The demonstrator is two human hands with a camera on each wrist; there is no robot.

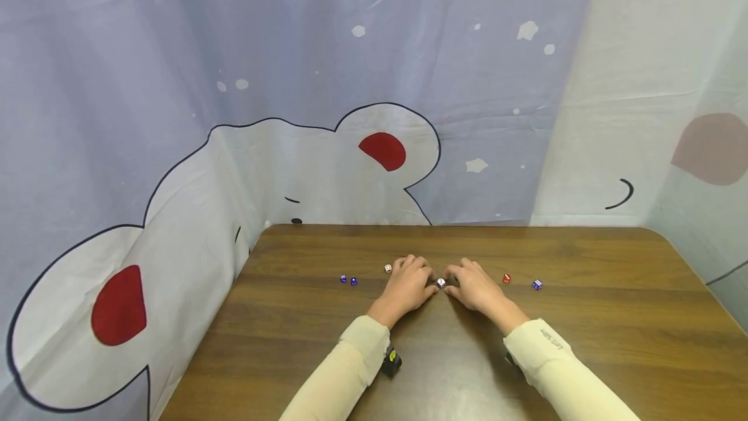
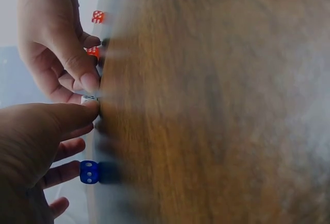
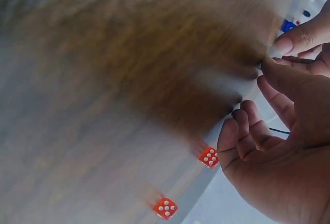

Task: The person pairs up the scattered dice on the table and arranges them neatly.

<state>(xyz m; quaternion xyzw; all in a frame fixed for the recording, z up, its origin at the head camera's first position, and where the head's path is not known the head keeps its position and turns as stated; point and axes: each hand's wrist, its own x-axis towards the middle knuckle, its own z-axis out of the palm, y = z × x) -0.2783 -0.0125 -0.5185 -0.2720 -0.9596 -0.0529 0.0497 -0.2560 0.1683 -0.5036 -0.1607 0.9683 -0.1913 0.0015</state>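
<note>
A white die with dark pips (image 1: 441, 283) lies between the two hands near the middle of the table. My left hand (image 1: 409, 283) pinches it from the left with thumb and forefinger. From the right, my right hand (image 1: 476, 286) has curled thumb and forefinger at the same die. In the left wrist view, the left thumb partly covers the white die (image 2: 88, 98), right below the right thumb. A blue die (image 2: 89, 172) sits by the other left fingers. The right wrist view hides the white die behind the thumbs; red dice (image 3: 209, 157) appear past the right hand.
Left of the hands lie two blue dice (image 1: 348, 280) and a white die (image 1: 388, 268). On the right are a red die (image 1: 506, 278) and a blue die (image 1: 537, 284). The brown wooden table (image 1: 456, 375) meets a printed curtain (image 1: 485, 115) behind.
</note>
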